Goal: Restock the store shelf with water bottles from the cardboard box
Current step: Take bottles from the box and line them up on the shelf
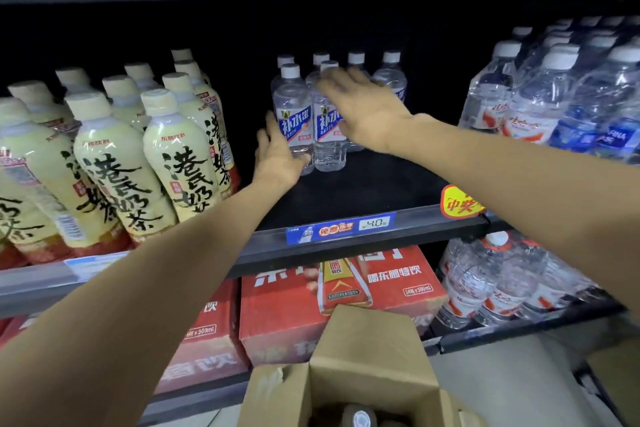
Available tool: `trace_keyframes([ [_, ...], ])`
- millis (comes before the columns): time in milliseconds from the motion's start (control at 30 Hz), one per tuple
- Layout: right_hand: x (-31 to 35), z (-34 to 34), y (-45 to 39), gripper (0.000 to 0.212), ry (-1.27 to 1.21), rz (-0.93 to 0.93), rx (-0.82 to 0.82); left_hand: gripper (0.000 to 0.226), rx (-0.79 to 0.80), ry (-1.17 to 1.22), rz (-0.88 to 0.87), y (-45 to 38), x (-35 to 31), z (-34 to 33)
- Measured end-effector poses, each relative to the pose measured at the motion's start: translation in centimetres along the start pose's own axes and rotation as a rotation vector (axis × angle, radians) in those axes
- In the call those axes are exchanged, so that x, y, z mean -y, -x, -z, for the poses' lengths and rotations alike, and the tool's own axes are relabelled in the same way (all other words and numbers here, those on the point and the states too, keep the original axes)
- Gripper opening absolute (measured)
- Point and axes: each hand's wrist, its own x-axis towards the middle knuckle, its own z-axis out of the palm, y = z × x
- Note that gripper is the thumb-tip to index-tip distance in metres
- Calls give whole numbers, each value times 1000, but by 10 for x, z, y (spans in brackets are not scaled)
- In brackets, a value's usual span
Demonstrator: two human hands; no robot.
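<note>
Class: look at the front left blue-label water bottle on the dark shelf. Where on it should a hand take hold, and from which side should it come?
Grip the front left bottle round its labelled middle, coming from the open shelf front. It stands upright; a neighbouring bottle stands close on its right and more stand behind, so only the front and left are free. The left hand is already at its left side.

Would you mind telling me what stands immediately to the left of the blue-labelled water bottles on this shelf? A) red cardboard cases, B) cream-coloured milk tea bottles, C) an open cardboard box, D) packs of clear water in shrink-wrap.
B: the cream-coloured milk tea bottles fill the shelf left of the blue-labelled water bottles, which the left hand touches.
</note>
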Motion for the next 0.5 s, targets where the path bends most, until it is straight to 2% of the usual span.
trace_keyframes([
  [167, 26, 26, 58, 40, 78, 26, 53, 62, -49, -332, -319, 54, -3, 32],
  [300, 54, 39, 116, 43, 71, 64, 86, 33, -47, -642, -575, 106, -7, 57],
  [400, 74, 37, 159, 41, 47, 52, 78, 30, -36, -664, -702, 147, -4, 62],
  [500, 94, 27, 202, 40, 24, 19, 163, 35, 78, -635, -718, 192, 9, 55],
])
